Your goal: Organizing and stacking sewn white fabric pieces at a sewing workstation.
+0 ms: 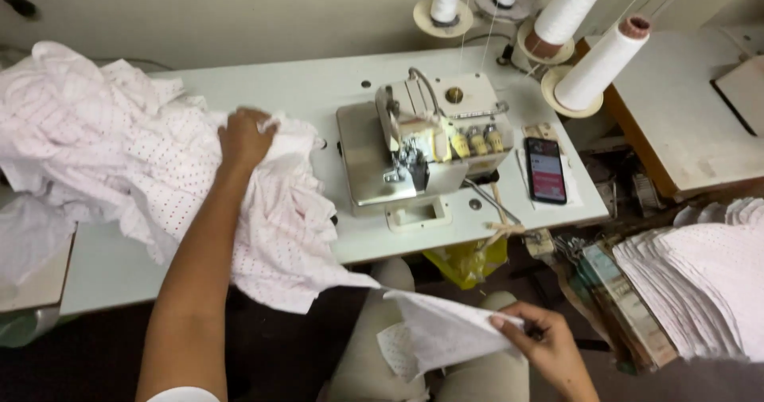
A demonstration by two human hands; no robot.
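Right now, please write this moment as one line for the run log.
left hand: gripping dotted fabric heap on table | right hand: holding cut fabric piece over lap | sewing machine: untouched | phone: beside machine

A sewing machine stands at centre frame on the table. Thread cones stand behind it, upper right. A phone lies on the table right of the machine. A fabric heap covers the table's left part, the left hand on it. A stack of cut pieces lies lower right, with the right hand at lower centre-right, gripping a fabric piece.
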